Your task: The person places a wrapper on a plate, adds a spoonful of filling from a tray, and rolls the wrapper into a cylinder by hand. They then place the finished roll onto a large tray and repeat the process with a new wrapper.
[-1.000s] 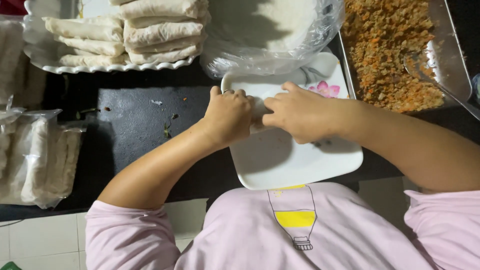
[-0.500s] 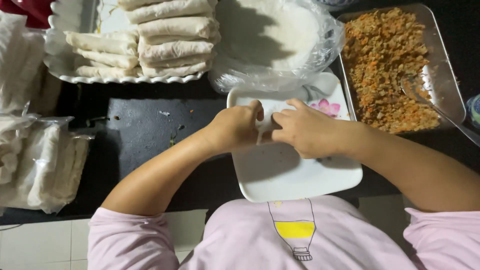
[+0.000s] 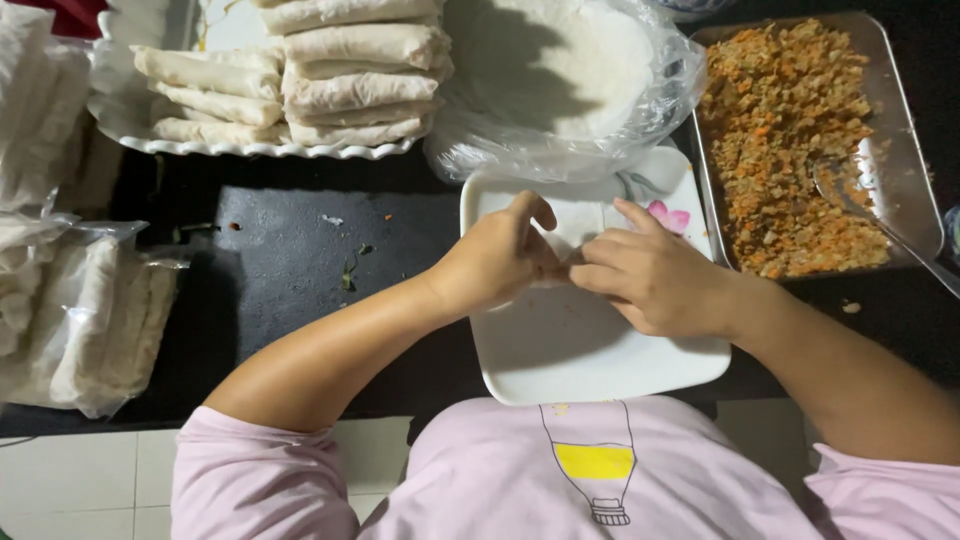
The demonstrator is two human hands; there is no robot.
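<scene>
- Wrapper [image 3: 585, 240]: a thin pale sheet lies on the white square plate [image 3: 590, 360] in front of us, mostly hidden under our hands, its long axis running left to right.
- Our left hand [image 3: 495, 258] and right hand [image 3: 655, 280] meet over the far half of the plate, fingertips touching at the middle.
- Both sets of fingers are curled and pinched onto the sheet's near fold; what lies inside we cannot tell.
- Both hands are equally near; the sheet sits directly beneath the fingertips.
- Far right, a metal tray [image 3: 900, 130] holds orange-brown crumbly filling [image 3: 790, 140] and a spoon [image 3: 850, 195].
- Far left, a scalloped plate [image 3: 250, 148] carries stacked finished rolls [image 3: 350, 80].
- Between them lies a plastic bag of round white sheets [image 3: 570, 70].
- On the left edge rest bagged rolls [image 3: 90, 320].
</scene>
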